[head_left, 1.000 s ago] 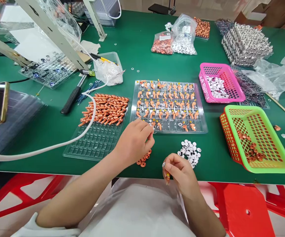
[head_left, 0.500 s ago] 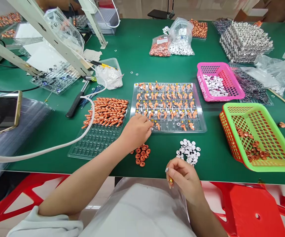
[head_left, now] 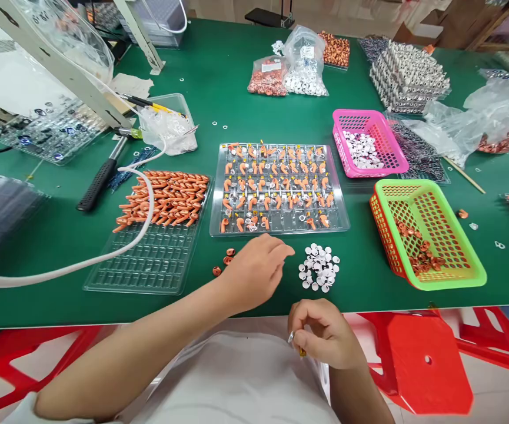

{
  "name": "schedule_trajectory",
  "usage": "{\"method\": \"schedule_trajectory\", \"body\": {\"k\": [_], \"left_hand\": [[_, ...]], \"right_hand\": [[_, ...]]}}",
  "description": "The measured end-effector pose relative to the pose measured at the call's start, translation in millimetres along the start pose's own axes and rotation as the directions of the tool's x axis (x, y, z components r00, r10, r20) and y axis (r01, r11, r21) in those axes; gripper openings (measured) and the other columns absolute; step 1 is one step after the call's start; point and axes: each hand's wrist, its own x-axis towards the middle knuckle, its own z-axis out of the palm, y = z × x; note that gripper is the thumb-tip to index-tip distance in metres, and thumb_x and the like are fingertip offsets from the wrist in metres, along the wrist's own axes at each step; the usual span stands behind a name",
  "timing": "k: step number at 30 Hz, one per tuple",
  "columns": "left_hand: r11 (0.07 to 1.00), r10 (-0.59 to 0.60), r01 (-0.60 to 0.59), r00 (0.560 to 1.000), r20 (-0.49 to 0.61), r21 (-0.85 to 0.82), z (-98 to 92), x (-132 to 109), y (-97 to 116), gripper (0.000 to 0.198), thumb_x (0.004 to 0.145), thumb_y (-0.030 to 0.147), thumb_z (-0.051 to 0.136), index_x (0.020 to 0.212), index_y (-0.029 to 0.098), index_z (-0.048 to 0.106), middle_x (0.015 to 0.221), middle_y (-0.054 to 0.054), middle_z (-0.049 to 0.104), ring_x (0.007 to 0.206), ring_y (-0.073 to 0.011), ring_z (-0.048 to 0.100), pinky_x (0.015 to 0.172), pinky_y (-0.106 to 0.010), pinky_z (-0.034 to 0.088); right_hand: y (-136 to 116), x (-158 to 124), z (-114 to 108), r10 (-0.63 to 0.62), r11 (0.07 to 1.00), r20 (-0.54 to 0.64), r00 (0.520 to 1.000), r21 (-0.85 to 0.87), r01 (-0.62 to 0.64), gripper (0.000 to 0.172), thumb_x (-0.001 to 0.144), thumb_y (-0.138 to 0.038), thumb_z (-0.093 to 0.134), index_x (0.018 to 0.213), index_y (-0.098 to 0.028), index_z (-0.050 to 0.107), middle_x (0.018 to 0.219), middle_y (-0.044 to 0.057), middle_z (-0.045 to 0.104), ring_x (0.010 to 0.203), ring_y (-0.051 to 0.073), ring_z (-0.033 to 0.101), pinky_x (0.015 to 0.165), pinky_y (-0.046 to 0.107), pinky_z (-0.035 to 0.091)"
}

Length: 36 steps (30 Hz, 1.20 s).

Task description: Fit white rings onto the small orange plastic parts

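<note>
My left hand is over the green table between the clear tray and my body, fingers bent together; anything in them is hidden. Under it lie copper-coloured discs, mostly covered by the hand. My right hand at the table's front edge pinches a small part with a silvery end and a yellow tip. White round discs lie in a loose pile just beyond it. The clear compartment tray holds rows of orange curved pieces with yellow tips, and small rings.
At left, another clear tray holds a heap of copper-coloured parts, with a white cable across it. A hammer lies beyond. At right are a pink basket and a green basket. Bags stand at the back.
My left hand has drawn back from the near left of the clear tray, towards me and the white discs. My right hand keeps its small part. The view has shifted right.
</note>
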Motion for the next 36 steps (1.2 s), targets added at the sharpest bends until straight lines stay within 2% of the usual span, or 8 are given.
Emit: {"method": "schedule_trajectory", "body": {"k": [5, 13, 18, 20, 24, 28, 32, 36], "left_hand": [[0.999, -0.038, 0.032, 0.978, 0.205, 0.034, 23.7, 16, 10, 0.012, 0.093, 0.015, 0.052, 0.092, 0.015, 0.064, 0.086, -0.009, 0.066, 0.082, -0.0244, 0.058, 0.072, -0.037, 0.049], [0.995, -0.087, 0.07, 0.96, 0.268, 0.074, 35.1, 27, 10, 0.014, 0.09, 0.013, 0.056, 0.08, 0.016, 0.065, 0.082, -0.008, 0.065, 0.079, -0.0228, 0.059, 0.066, -0.033, 0.047], [0.983, -0.16, 0.173, 0.97, 0.182, -0.06, 21.3, 21, 10, 0.012, 0.087, 0.012, 0.056, 0.081, 0.019, 0.065, 0.079, -0.004, 0.069, 0.075, -0.0205, 0.063, 0.066, -0.032, 0.05], [0.942, -0.256, 0.278, 0.957, 0.134, -0.19, 11.8, 16, 10, 0.011, 0.088, 0.016, 0.057, 0.083, 0.02, 0.065, 0.076, -0.001, 0.071, 0.068, -0.0171, 0.064, 0.062, -0.028, 0.051], [0.817, -0.401, 0.42, 0.906, 0.135, -0.394, -0.6, 4, 10, 0.009, 0.088, 0.019, 0.059, 0.087, 0.02, 0.068, 0.075, 0.001, 0.075, 0.063, -0.014, 0.069, 0.056, -0.024, 0.053], [0.856, -0.411, 0.413, 0.909, 0.074, -0.312, 0.2, -5, 9, 0.017, 0.087, 0.014, 0.057, 0.09, 0.021, 0.071, 0.075, 0.002, 0.077, 0.06, -0.0133, 0.068, 0.06, -0.025, 0.054], [0.856, -0.415, 0.414, 0.908, 0.066, -0.309, -0.1, -9, 5, 0.018, 0.088, 0.015, 0.056, 0.088, 0.021, 0.073, 0.073, 0.002, 0.076, 0.057, -0.0128, 0.065, 0.056, -0.024, 0.052], [0.806, -0.474, 0.483, 0.873, 0.116, -0.342, -2.8, -13, -1, 0.017, 0.089, 0.02, 0.056, 0.09, 0.022, 0.074, 0.069, 0.002, 0.075, 0.053, -0.0133, 0.062, 0.049, -0.024, 0.047]], "right_hand": [[0, -3, 1, 0.003, 0.999, -0.009, 1.0, -0.039, -0.004, 0.012, 0.085, -0.024, 0.062, 0.073, -0.021, 0.061, 0.062, -0.001, 0.061, 0.056, 0.013, 0.053, 0.056, 0.026, 0.042], [3, -6, 1, -0.001, 0.999, -0.018, 1.0, -0.051, 0.001, 0.011, 0.084, -0.019, 0.062, 0.072, -0.02, 0.06, 0.063, -0.001, 0.061, 0.055, 0.012, 0.053, 0.056, 0.025, 0.042], [2, -5, 1, -0.02, 0.998, -0.067, 0.998, -0.059, 0.016, 0.012, 0.086, -0.019, 0.06, 0.075, -0.02, 0.06, 0.066, -0.001, 0.062, 0.056, 0.012, 0.056, 0.057, 0.025, 0.044], [1, -3, 2, -0.047, 0.998, -0.172, 0.984, -0.052, 0.038, 0.014, 0.09, -0.021, 0.057, 0.076, -0.021, 0.059, 0.074, 0.001, 0.065, 0.059, 0.013, 0.058, 0.056, 0.026, 0.045], [0, 5, 8, -0.141, 0.983, -0.392, 0.909, -0.167, 0.081, 0.013, 0.092, -0.021, 0.056, 0.079, -0.022, 0.059, 0.098, 0.007, 0.07, 0.069, 0.015, 0.064, 0.062, 0.027, 0.05], [-1, 16, 17, -0.209, 0.95, -0.406, 0.89, -0.299, 0.087, 0.011, 0.087, -0.013, 0.058, 0.082, -0.023, 0.062, 0.115, 0.01, 0.07, 0.093, 0.021, 0.068, 0.069, 0.029, 0.052], [-1, 25, 23, -0.259, 0.881, -0.414, 0.873, -0.472, 0.038, 0.014, 0.088, -0.01, 0.055, 0.084, -0.023, 0.059, 0.12, 0.009, 0.069, 0.087, 0.019, 0.069, 0.069, 0.03, 0.051], [-2, 26, 25, -0.263, 0.847, -0.406, 0.875, -0.531, 0.008, 0.015, 0.088, -0.01, 0.055, 0.084, -0.024, 0.059, 0.119, 0.009, 0.071, 0.096, 0.022, 0.069, 0.07, 0.03, 0.051]]}}
